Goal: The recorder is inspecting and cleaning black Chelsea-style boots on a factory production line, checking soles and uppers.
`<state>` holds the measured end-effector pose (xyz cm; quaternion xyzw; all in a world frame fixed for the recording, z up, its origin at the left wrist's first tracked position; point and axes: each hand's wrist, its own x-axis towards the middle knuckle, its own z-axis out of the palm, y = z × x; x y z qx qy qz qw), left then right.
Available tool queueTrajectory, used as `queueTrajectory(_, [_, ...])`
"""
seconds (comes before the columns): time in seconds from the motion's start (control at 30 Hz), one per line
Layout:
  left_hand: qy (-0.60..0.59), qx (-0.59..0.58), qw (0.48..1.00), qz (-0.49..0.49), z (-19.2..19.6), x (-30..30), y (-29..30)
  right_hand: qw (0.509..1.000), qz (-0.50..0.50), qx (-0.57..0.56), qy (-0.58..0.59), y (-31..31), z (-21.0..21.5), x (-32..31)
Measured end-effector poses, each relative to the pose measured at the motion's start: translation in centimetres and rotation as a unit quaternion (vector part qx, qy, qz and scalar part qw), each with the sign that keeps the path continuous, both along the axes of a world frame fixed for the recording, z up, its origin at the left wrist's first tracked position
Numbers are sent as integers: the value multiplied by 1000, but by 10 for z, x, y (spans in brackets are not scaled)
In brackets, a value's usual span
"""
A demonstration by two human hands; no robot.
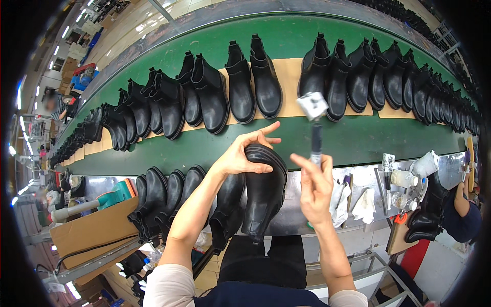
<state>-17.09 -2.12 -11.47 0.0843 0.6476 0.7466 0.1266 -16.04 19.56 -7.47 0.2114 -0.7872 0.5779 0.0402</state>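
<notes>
My left hand (236, 156) grips a black ankle boot (268, 192) near its toe, thumb on the upper. The boot tilts with its toe away from me and its shaft toward my lap. In my right hand (317, 192) is a tool with a dark handle and a white, dark-stained, cloth-like head (312, 105); whether this is a wrapped hammer or a brush I cannot tell. The tool's head is raised, apart from the held boot. Another black boot (228, 202) lies just left of the held one.
Black boots (267, 84) line the green conveyor belt (312, 134) on tan sheets. Several more boots (153, 197) stand at the bench's left, near a cardboard sheet (94, 238). White cloths (364, 207), jars (404, 178) and another white-headed tool (388, 169) lie right. A co-worker (461, 215) is far right.
</notes>
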Motion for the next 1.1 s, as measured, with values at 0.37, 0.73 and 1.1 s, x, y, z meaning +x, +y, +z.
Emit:
queueTrajectory(0.37, [12,12,1000,-22,2,-5,2,994,-43,-15,-99,-35,-19,-9])
queueTrajectory(0.73, [-173,-72,974,124,-10,4,-14,943,-261,207,-22,136,-28,5])
queueTrajectory(1.1, [-143,-519,842,-31,-80,19,2,860,-226,457,-26,242,-88,36])
